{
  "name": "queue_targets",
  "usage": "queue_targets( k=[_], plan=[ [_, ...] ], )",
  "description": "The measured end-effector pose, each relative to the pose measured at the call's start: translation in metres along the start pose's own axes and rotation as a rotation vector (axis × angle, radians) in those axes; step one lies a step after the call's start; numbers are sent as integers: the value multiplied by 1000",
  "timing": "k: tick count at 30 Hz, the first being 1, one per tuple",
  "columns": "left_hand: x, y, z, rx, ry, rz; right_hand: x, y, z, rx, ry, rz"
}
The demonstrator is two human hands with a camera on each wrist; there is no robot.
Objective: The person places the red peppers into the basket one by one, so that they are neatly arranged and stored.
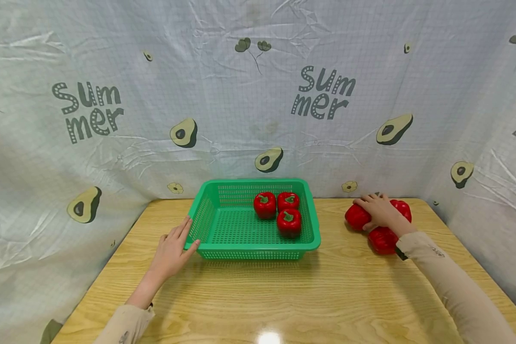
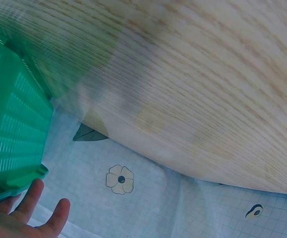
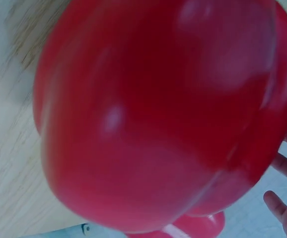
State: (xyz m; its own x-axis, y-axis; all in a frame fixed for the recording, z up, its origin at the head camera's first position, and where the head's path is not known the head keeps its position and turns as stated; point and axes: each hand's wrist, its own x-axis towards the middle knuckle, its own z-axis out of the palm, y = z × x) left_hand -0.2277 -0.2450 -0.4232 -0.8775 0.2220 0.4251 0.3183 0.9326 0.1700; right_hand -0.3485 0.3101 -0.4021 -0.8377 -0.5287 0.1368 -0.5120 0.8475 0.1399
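A green basket (image 1: pixel 255 246) holds three red peppers (image 1: pixel 289 223) on its right side. My left hand (image 1: pixel 170 253) lies against the basket's left rim, fingers extended; in the left wrist view its fingers (image 2: pixel 30 201) are beside the basket wall (image 2: pixel 22 124). On the right, my right hand (image 1: pixel 380 210) grips the leftmost red pepper (image 1: pixel 356 218) of a group, fingers over its top and thumb on the near side. Another pepper (image 1: pixel 382 240) sits under the wrist and one (image 1: pixel 402 209) behind it. A large pepper (image 3: pixel 158 114) hides much of the right wrist view.
The wooden table (image 1: pixel 258 296) carries the basket near its back edge. A patterned cloth (image 1: pixel 223 95) hangs behind the table and along both sides. Table surface separates the basket from the pepper group on the right.
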Motion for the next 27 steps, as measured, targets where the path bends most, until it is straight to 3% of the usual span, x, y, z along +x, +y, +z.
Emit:
queue_targets(
  k=[12,27],
  plan=[
    [-1,1,-1,-10,-13,-3,3,-7,2,2,16,-21],
    [0,0,0,-10,-13,-2,-3,-27,-14,60,74,-38]
  ],
)
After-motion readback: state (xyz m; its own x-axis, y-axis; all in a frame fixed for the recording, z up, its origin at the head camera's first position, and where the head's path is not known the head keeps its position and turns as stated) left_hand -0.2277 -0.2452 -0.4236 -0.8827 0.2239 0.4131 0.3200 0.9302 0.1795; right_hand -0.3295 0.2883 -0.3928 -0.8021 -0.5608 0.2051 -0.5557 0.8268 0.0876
